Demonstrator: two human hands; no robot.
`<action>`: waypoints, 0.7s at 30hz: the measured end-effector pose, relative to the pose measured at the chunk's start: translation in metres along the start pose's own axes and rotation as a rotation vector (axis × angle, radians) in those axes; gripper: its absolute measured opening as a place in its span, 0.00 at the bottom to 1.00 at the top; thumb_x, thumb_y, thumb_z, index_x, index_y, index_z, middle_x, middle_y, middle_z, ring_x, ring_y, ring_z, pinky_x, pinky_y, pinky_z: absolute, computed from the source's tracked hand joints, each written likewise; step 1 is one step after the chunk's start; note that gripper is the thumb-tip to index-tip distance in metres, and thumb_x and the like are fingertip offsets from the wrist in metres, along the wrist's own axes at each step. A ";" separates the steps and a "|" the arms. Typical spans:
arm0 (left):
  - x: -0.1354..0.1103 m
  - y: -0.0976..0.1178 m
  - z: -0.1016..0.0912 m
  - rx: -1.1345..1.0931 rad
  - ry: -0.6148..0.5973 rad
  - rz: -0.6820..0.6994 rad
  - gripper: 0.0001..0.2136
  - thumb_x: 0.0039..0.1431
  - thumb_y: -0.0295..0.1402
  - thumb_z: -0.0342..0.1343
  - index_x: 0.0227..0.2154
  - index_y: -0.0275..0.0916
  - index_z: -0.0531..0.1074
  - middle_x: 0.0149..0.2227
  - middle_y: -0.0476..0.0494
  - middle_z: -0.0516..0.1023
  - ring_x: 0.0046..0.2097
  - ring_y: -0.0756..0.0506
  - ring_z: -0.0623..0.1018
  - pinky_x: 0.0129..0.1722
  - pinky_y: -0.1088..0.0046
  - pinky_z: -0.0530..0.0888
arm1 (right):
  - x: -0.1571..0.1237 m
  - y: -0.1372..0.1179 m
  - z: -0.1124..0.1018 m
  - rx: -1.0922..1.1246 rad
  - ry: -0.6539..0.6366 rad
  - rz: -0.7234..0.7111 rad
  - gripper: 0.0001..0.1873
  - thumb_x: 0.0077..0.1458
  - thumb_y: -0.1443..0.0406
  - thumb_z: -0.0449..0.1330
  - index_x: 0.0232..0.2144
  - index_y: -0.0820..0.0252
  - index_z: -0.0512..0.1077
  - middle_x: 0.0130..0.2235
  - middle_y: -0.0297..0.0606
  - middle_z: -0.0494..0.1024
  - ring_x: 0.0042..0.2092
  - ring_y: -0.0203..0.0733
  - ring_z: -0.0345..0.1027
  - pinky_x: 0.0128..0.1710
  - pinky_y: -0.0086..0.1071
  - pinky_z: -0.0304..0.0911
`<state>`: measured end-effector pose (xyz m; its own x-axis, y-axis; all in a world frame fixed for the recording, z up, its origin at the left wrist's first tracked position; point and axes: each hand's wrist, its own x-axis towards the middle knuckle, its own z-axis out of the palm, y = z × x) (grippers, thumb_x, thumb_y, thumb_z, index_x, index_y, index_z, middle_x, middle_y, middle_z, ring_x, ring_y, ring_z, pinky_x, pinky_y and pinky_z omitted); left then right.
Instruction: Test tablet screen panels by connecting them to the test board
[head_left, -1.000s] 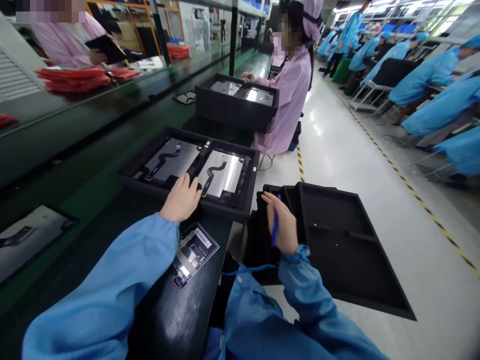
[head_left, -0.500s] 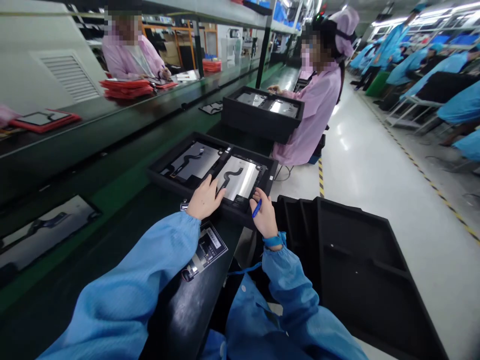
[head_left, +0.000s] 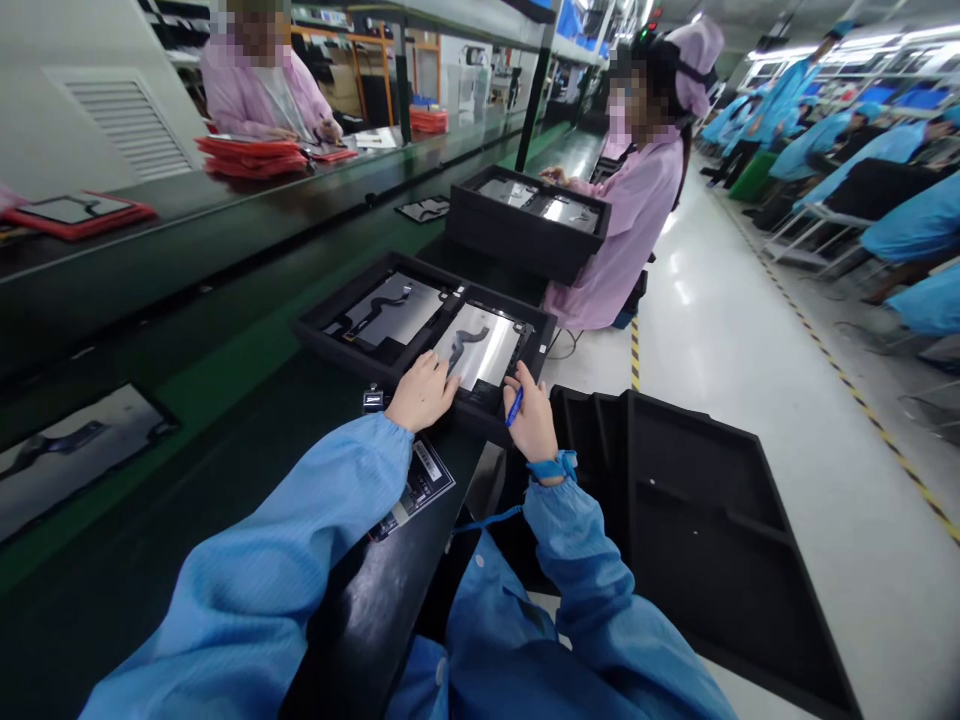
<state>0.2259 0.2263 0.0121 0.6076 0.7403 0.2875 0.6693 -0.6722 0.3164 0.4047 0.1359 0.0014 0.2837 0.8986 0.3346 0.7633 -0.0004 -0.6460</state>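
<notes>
A black foam tray (head_left: 352,362) lies on the bench ahead of me, with a silvery display panel in each of its two compartments. My left hand (head_left: 425,393) has bent fingers and thumb around the near-left corner of the right display panel (head_left: 484,350); its fingertips are partly hidden. Closed on a blue pen (head_left: 514,406), my right hand (head_left: 532,418) is at the near-right corner of that panel, its index finger raised. The left display panel (head_left: 401,310) lies flat, a dark ribbon cable across it. A labelled circuit part (head_left: 429,475) lies below my left forearm.
Another panel (head_left: 82,450) lies on the green belt at left. Black trays (head_left: 705,520) stand to my right. Beyond is a deeper black tray (head_left: 517,235) beside a co-worker in pink (head_left: 637,200). Red stacked holders (head_left: 251,158) sit on the far ledge near another person.
My left hand has shifted slightly right along the tray's near edge, its fingers more bent. My right hand stays by the panel corner with the pen. The view has shifted slightly.
</notes>
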 end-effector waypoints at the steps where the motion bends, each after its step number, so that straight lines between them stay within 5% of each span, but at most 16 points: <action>1: 0.000 0.000 -0.001 -0.023 -0.011 0.009 0.19 0.68 0.36 0.42 0.49 0.28 0.72 0.53 0.29 0.75 0.61 0.37 0.70 0.65 0.58 0.62 | 0.000 0.001 -0.002 0.008 0.022 -0.009 0.29 0.62 0.64 0.47 0.64 0.68 0.59 0.49 0.51 0.80 0.56 0.54 0.71 0.65 0.62 0.49; 4: 0.001 0.002 -0.004 -0.086 -0.035 0.009 0.19 0.69 0.35 0.41 0.54 0.32 0.70 0.56 0.34 0.75 0.60 0.41 0.71 0.64 0.62 0.65 | 0.000 0.006 -0.009 0.023 0.080 -0.027 0.29 0.63 0.64 0.47 0.65 0.66 0.57 0.53 0.52 0.78 0.57 0.55 0.69 0.60 0.57 0.60; 7: 0.003 0.008 -0.003 -0.109 -0.024 -0.082 0.21 0.65 0.30 0.43 0.57 0.23 0.66 0.56 0.23 0.72 0.61 0.34 0.69 0.63 0.55 0.63 | -0.001 0.013 -0.009 -0.004 0.112 -0.013 0.31 0.63 0.64 0.48 0.67 0.66 0.54 0.57 0.53 0.74 0.60 0.56 0.66 0.58 0.55 0.63; 14: 0.021 0.005 -0.007 -0.289 -0.001 -0.358 0.13 0.61 0.28 0.47 0.43 0.27 0.73 0.43 0.23 0.77 0.53 0.28 0.75 0.57 0.46 0.65 | -0.011 0.009 0.014 -0.038 0.134 0.007 0.30 0.65 0.65 0.44 0.68 0.66 0.51 0.61 0.53 0.69 0.64 0.54 0.61 0.61 0.52 0.61; 21: 0.066 0.001 -0.008 -0.793 -0.009 -0.451 0.07 0.60 0.28 0.51 0.35 0.33 0.73 0.30 0.42 0.78 0.36 0.43 0.79 0.40 0.66 0.76 | -0.011 0.007 0.014 0.015 0.185 0.016 0.27 0.67 0.63 0.43 0.66 0.64 0.54 0.60 0.51 0.71 0.63 0.50 0.65 0.61 0.47 0.64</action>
<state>0.2637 0.2745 0.0388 0.3652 0.9307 -0.0202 0.3561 -0.1197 0.9267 0.3992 0.1322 -0.0166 0.3986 0.8027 0.4436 0.7497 -0.0066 -0.6617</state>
